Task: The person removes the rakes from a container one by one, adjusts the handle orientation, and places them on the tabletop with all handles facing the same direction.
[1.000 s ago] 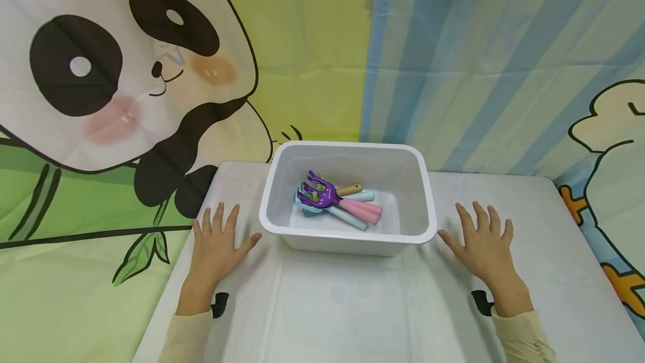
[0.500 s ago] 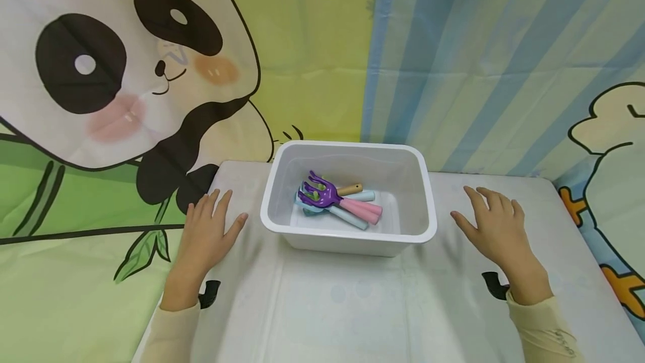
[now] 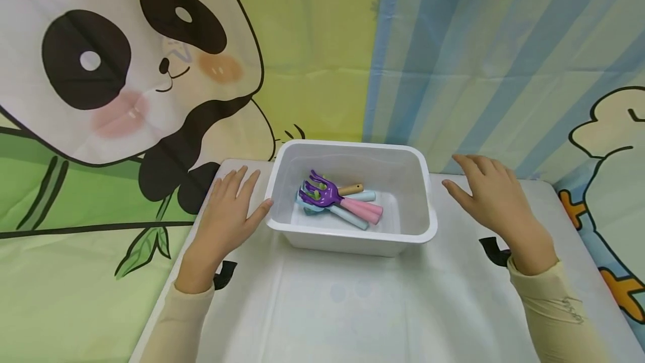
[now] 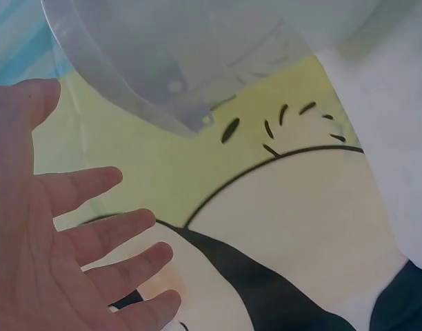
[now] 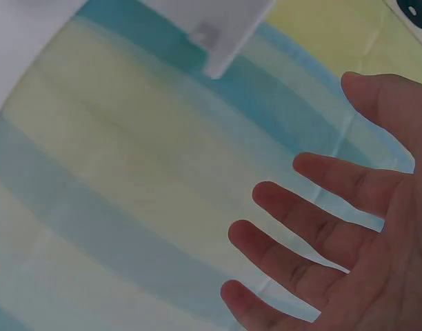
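Note:
A white plastic bin (image 3: 347, 245) stands on the table between the two hands. Inside it lie several small hand tools: a purple hand rake (image 3: 328, 194) with a pink handle (image 3: 363, 210) on top, a tan wooden-looking handle (image 3: 350, 189), and pale blue handles (image 3: 347, 217) below. The heads underneath are partly hidden. My left hand (image 3: 227, 220) is spread just left of the bin, its thumb close to the rim; contact cannot be told. My right hand (image 3: 496, 200) hovers right of the bin, apart from it, fingers extended. Both palms hold nothing in the wrist views.
A white cloth covers the table (image 3: 342, 307). Behind it hangs a printed curtain (image 3: 322, 55) with a panda and stripes, close to the bin's back side. Black straps (image 3: 225, 274) sit at both wrists.
The left hand first drew slightly away, then came back toward the bin's left rim. The right hand has lifted and moved farther forward. The bin and its tools keep their place.

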Demonstrator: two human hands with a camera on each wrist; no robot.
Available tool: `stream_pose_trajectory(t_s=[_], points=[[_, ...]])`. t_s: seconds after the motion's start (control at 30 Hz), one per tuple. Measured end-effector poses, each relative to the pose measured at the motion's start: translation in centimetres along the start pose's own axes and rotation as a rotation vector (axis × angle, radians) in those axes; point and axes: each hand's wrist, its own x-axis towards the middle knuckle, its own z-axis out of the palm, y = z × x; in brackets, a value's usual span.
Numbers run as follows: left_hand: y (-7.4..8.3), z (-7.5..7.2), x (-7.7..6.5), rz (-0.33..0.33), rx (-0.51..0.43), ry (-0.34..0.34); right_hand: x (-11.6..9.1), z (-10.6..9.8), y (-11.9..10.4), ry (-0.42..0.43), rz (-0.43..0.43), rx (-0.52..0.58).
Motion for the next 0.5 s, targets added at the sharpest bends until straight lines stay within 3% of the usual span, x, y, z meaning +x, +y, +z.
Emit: stream_pose_trajectory(t_s=[0.27, 0.5], points=[[2.1, 0.8, 2.1, 0.084, 0.026, -0.04, 5.2, -2.2, -3.7, -0.07, -0.116, 0.036], [3.2, 2.0, 3.0, 0.111, 0.033, -0.125, 9.5, -1.5, -6.5, -0.253, -0.154, 0.104]])
